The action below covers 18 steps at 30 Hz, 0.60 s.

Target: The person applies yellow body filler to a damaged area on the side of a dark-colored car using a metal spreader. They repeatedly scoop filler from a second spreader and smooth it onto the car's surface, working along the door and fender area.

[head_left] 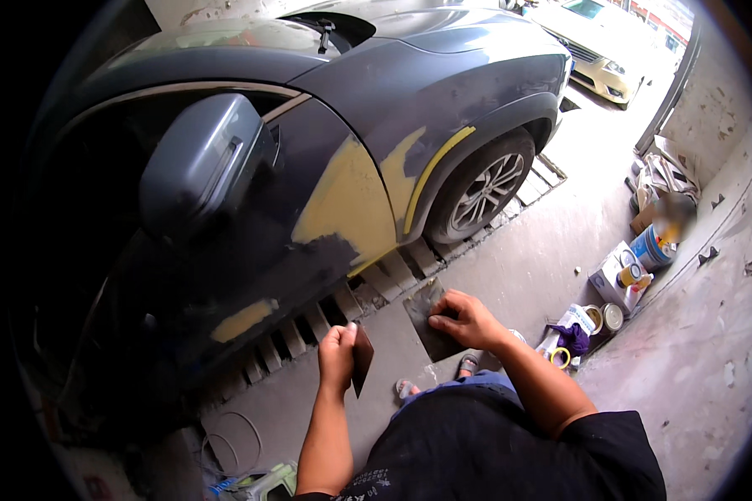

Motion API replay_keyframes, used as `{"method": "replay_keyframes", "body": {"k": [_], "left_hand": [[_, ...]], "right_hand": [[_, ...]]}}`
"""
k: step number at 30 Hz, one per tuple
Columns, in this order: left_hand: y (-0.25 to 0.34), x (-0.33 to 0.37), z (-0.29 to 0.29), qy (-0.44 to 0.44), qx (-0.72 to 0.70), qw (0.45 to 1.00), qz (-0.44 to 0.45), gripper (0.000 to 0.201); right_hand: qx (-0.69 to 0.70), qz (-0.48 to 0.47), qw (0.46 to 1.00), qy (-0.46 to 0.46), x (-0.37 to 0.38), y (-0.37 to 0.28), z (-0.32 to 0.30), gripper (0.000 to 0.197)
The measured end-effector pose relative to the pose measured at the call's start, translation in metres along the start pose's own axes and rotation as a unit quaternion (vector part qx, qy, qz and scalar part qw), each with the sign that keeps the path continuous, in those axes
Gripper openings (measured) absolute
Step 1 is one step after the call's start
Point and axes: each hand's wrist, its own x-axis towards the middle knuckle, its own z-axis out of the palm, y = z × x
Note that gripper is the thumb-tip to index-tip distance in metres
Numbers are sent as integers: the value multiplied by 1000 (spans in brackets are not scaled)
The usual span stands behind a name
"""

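Observation:
My left hand (336,357) is closed on a thin, dark brown flat piece (363,359) that hangs down beside my thumb, seen nearly edge-on. In a pinch, my right hand (470,320) grips a dark, roughly rectangular flat sheet (429,336) with a paler, shinier upper corner. I cannot make out what either piece is made of. Both hands are apart from the dark grey car (326,179). Yellowish filler covers a large patch (351,196) on its front door and another patch (401,171) on the fender. A smaller filler patch (244,321) lies low on the door.
Yellow tape (433,171) edges the wheel arch above the front wheel (486,190). The side mirror (200,163) juts toward me. A slatted floor grate (334,309) runs along the car. Cans, a white box (617,275) and a purple cloth (570,338) stand by the right wall.

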Motion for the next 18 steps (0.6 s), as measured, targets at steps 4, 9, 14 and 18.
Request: {"method": "replay_keyframes", "body": {"k": [4,9,14,18], "left_hand": [[-20,1,-4,-30,-29,999,-17,35],[-3,-7,14,-30,-92,993,-63,29],[5,-7,23,-68,-255,965,-9,31],[21,-16,52,-54,-350,935,-28,33]], "right_hand": [[-17,-15,1000,-14,-1,-5,-2,17],[108,82,990,30,-6,-11,1,33],[102,82,987,90,-7,-16,7,49],[2,-28,997,75,-8,-13,16,52]]}}
